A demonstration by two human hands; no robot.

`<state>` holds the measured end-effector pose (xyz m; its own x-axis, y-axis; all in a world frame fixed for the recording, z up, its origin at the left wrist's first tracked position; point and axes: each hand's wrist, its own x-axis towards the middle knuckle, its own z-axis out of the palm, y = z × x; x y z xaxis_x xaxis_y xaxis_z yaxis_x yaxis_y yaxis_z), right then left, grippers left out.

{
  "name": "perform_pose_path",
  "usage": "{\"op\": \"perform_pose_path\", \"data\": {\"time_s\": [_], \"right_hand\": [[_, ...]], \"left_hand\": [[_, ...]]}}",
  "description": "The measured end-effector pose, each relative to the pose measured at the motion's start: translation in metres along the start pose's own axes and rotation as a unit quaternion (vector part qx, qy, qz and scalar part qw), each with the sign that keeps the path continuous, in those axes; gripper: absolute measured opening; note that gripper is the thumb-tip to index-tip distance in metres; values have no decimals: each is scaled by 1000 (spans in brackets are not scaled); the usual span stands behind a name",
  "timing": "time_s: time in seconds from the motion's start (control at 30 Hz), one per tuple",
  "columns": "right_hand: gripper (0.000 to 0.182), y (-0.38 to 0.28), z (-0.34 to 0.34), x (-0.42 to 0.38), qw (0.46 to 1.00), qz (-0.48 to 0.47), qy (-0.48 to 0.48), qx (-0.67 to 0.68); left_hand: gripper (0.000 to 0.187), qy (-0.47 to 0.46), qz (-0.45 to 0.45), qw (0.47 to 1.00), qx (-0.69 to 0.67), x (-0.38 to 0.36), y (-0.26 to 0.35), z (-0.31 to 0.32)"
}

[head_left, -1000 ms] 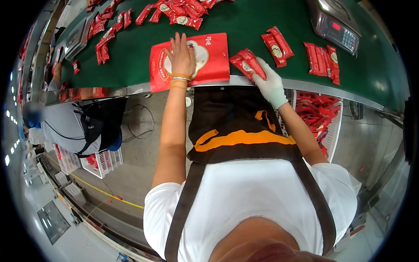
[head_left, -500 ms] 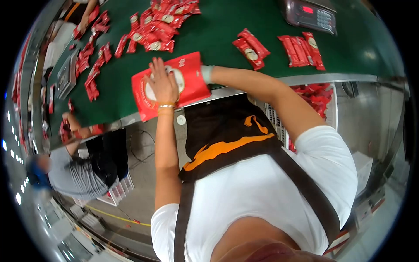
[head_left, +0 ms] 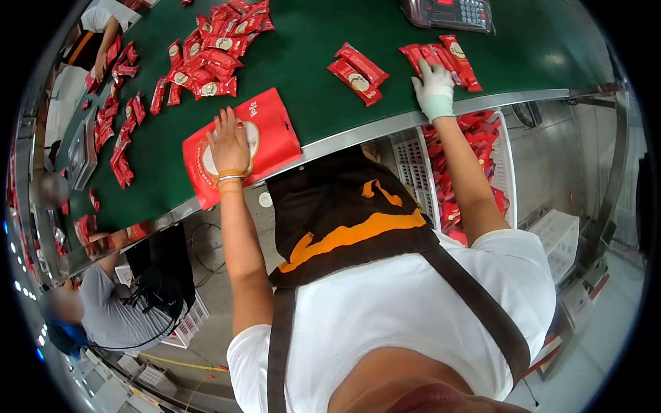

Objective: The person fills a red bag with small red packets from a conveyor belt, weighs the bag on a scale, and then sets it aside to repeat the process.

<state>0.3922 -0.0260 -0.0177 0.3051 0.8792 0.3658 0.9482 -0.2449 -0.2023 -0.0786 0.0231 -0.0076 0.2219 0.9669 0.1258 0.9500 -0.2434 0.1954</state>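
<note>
My left hand (head_left: 228, 146) lies flat on a large red pouch (head_left: 274, 131), fingers stretched out over its pale round print. The pouch rests on the green work surface, its lower edge overhanging the metal rim. Wearing a white glove, my right hand (head_left: 436, 89) reaches onto a row of small red packets (head_left: 460, 62), thumb apart from the fingers. Its fingertips touch the packets and partly cover them; I see no closed grip. Between the hands, nearer the right one, lies a pair of red packets (head_left: 358, 73).
A heap of red packets (head_left: 219, 51) lies beyond the pouch. A digital scale (head_left: 451, 14) stands at the back right. Under the table edge, a white crate (head_left: 508, 165) holds red packaging. A co-worker in grey (head_left: 127, 313) sits at the left; another person's arm (head_left: 107, 45) shows farther back.
My right hand has come out from behind the pouch and moved right onto the row of packets. The left hand stays on the pouch, which now lies flatter. The view has shifted.
</note>
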Motion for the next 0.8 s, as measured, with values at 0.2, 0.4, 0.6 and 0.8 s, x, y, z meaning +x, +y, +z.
{"op": "perform_pose_path", "data": {"time_s": [0.2,0.4,0.6,0.8], "right_hand": [[37,19,-18,8,991,-25,124,53],[64,34,-13,16,993,37,-64,-91],[53,-61,-69,-29,940,-96,-106,311],[47,-150,-28,-41,888,-328,-172,273]], "left_hand": [[57,13,-9,999,-38,-2,-2,1],[58,-7,-33,994,-102,3,-1,-1],[58,15,-39,991,-124,3,-3,-2],[59,28,-27,990,-133,3,-5,0]]}}
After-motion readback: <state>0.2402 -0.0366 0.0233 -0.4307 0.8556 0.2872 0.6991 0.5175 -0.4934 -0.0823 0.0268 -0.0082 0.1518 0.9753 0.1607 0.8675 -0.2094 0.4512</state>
